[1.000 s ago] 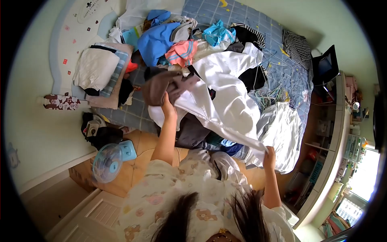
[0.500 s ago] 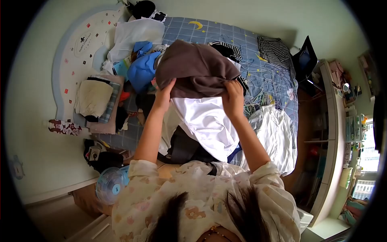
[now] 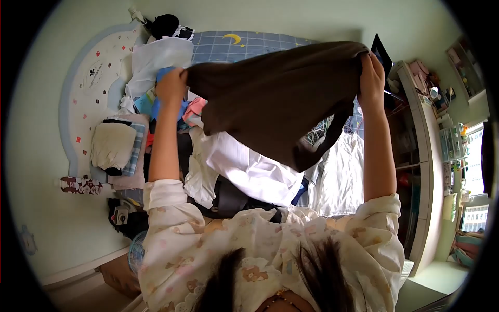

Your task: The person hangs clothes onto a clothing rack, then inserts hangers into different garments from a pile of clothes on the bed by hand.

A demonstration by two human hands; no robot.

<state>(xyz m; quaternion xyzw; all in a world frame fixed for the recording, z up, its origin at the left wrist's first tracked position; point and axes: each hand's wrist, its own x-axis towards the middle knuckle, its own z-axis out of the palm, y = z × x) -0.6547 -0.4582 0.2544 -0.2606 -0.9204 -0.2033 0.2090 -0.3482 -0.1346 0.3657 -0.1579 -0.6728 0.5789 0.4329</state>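
Note:
A dark brown garment [image 3: 270, 93] hangs stretched in the air between my two hands, above the bed. My left hand [image 3: 171, 86] is closed on its left end. My right hand [image 3: 371, 78] grips its upper right corner, fingers wrapped round the cloth. The garment's exact kind is not clear; its lower edge droops toward the bed. Beneath it lies a shiny white cloth [image 3: 249, 171], partly covered from view. To the right of that, a silvery white garment [image 3: 335, 177] is spread flat. Black clothing [image 3: 234, 197] shows under the white cloth.
On the left, folded clothes [image 3: 112, 145] are stacked near the white headboard [image 3: 78, 99]. A fan [image 3: 136, 252] stands low at the left. A dark screen [image 3: 382, 54] and a shelf unit [image 3: 416, 135] are at the right. Wire hangers [image 3: 318, 132] lie partly behind the garment.
My hands have moved apart and upward, spreading the bunched brown garment wide. It now covers most of the hangers and the bed's far right part.

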